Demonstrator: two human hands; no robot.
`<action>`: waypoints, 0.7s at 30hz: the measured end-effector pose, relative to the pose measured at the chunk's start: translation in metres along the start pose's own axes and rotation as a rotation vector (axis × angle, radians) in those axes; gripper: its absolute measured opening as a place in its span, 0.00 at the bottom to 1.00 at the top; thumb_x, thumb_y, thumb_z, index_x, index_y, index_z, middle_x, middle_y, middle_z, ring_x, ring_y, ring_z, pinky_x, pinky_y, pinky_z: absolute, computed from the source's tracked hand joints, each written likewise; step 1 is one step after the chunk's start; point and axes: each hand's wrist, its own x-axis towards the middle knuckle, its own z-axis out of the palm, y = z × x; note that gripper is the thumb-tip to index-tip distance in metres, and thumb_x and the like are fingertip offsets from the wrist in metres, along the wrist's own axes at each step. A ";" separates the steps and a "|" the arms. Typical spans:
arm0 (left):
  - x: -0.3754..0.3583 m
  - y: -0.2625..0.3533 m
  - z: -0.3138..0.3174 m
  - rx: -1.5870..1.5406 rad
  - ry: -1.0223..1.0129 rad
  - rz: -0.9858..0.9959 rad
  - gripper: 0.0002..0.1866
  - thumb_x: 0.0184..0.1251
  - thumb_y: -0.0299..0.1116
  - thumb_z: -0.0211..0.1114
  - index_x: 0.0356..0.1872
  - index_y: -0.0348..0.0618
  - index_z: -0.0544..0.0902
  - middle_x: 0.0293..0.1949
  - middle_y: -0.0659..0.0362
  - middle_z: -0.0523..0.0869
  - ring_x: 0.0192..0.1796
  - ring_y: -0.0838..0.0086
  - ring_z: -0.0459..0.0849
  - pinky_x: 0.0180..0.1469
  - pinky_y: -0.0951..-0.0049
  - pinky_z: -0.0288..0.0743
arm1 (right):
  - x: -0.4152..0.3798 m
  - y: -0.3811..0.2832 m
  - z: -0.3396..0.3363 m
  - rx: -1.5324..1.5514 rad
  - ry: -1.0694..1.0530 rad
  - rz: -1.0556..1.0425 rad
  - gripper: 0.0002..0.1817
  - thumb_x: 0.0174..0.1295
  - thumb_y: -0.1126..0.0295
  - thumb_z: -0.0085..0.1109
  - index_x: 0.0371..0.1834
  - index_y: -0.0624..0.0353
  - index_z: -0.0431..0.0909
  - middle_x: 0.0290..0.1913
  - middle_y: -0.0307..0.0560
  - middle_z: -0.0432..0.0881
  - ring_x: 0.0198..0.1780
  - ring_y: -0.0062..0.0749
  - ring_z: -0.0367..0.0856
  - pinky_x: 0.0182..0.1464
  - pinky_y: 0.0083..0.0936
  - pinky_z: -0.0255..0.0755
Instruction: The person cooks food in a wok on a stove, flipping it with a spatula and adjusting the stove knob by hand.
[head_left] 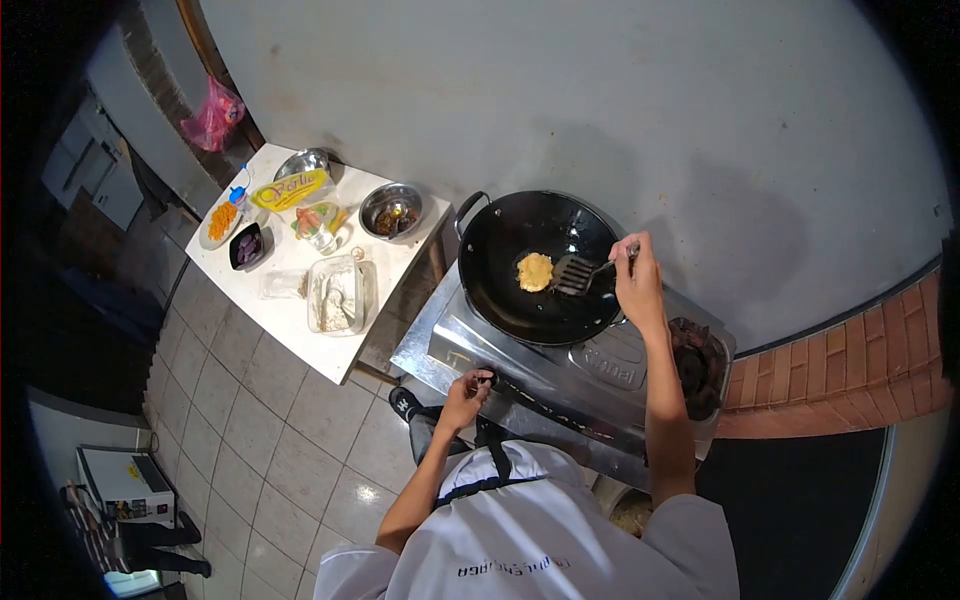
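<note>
A black wok [500, 305] rests on a metal gas stove [460, 345]. Inside it lies a round yellow piece of food [535, 271]. My right hand [638, 275] is closed round the handle of a slotted spatula [574, 275], whose blade is in the wok just right of the food. My left hand [466, 398] has its fingers closed on a control knob [487, 378] at the front left of the stove.
On the left, a white table [270, 310] holds a glass container [337, 296], a metal bowl [391, 211], a yellow packet [290, 190], a dark bowl [247, 246] and a plate of orange pieces [219, 226]. A person [130, 545] stands at the lower left.
</note>
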 end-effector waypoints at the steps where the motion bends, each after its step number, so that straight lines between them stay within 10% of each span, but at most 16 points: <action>1: 0.000 0.000 0.000 0.005 0.002 -0.009 0.11 0.66 0.26 0.56 0.48 0.35 0.76 0.25 0.65 0.77 0.27 0.83 0.73 0.31 0.83 0.68 | 0.000 -0.003 -0.002 0.007 0.021 -0.008 0.02 0.67 0.77 0.43 0.37 0.63 0.63 0.30 0.43 0.76 0.27 0.22 0.70 0.31 0.21 0.65; 21: 0.000 -0.005 0.002 0.008 0.014 0.005 0.11 0.67 0.28 0.57 0.48 0.37 0.77 0.25 0.65 0.77 0.26 0.85 0.72 0.29 0.83 0.66 | -0.030 0.020 0.050 0.282 0.243 0.154 0.06 0.66 0.72 0.52 0.37 0.62 0.68 0.29 0.42 0.78 0.22 0.19 0.72 0.26 0.17 0.65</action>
